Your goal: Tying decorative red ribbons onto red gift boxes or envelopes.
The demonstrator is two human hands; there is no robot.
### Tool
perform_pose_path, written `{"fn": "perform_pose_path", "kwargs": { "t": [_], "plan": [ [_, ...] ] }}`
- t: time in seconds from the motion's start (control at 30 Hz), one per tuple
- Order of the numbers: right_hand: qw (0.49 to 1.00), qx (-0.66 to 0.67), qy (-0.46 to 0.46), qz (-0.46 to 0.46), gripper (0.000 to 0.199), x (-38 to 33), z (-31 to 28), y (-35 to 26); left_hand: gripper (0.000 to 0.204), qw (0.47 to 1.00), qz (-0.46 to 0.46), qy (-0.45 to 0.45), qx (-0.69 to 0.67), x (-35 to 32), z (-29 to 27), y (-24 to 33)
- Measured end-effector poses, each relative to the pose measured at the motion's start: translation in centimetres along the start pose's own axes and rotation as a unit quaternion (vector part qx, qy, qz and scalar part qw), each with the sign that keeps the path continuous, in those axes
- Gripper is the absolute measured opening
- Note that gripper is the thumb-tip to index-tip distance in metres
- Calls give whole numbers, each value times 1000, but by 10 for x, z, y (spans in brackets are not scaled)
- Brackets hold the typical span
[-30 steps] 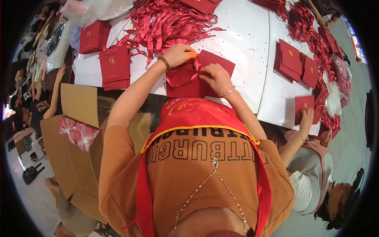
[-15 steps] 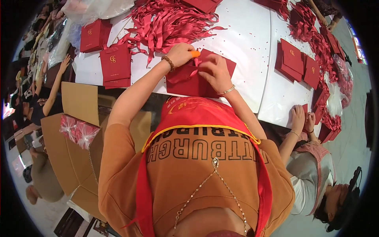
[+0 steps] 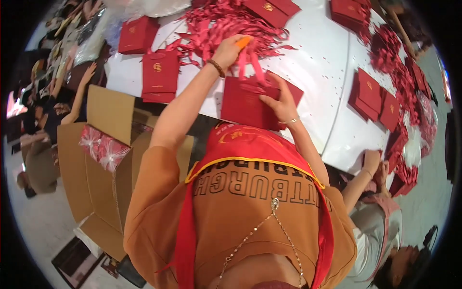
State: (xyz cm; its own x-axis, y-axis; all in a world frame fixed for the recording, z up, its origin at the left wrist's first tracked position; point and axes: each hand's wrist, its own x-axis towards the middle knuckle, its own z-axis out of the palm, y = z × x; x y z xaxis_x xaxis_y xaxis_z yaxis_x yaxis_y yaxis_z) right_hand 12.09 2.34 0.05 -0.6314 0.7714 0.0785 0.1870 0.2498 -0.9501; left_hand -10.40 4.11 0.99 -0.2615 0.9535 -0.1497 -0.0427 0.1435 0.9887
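The broad white surface (image 3: 327,77), smooth and curved at its rim, carried everything and was flecked with tiny red scraps. Beside its near-left edge stood an open brown cardboard box (image 3: 96,164), matt and creased, with red packets tied in white bows (image 3: 103,149) inside. At the far middle of the surface lay a loose heap of glossy red ribbons (image 3: 226,21), thin and tangled. Flat stacks of dark red rectangular folders with gold emblems (image 3: 160,74) sat on the left part of the surface, and more of the same (image 3: 370,94) lay on its right part.

At the near edge of the surface, just in front of the person, lay the dark red flat card folder (image 3: 250,103), matt and rectangular, with a red ribbon strip (image 3: 252,67) trailing onto its upper edge. The left hand (image 3: 231,48), a beaded bracelet at its wrist, was raised over the ribbon heap, its fingers pressed together and pinching a small orange object (image 3: 243,42) along with ribbon strands. The right hand (image 3: 281,98) rested on the folder's right half, fingers spread flat against the card. At the right end of the surface, another person's hands (image 3: 375,166) touched its edge.
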Motion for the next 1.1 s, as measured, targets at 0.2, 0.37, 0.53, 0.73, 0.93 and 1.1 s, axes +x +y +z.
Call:
{"fn": "perform_pose_path", "kwargs": {
  "t": [0.2, 0.37, 0.53, 0.73, 0.93, 1.1],
  "plan": [
    [956, 253, 80, 127, 41, 9, -2, -8, 67, 983, 94, 36, 152, -70, -2, -46],
    [967, 197, 113, 119, 26, 30, 25, -13, 42, 995, -23, 93, -19, -103, 4, -23],
    [935, 322, -47, 142, 38, 43, 43, -38, 47, 962, 66, 194, 182, -92, -89, -6],
    [994, 90, -12, 59, 29, 38, 2, -5, 49, 922, 34, 285, 261, -79, -244, -9],
    [994, 1, 58, 88, 22, 24, -29, 10, 45, 811, -13, 366, 456, -63, -266, -70],
    [987, -72, 111, 88, 18, 7, -49, 31, 19, 679, -82, 449, 575, -57, -221, -49]
  ]
}}
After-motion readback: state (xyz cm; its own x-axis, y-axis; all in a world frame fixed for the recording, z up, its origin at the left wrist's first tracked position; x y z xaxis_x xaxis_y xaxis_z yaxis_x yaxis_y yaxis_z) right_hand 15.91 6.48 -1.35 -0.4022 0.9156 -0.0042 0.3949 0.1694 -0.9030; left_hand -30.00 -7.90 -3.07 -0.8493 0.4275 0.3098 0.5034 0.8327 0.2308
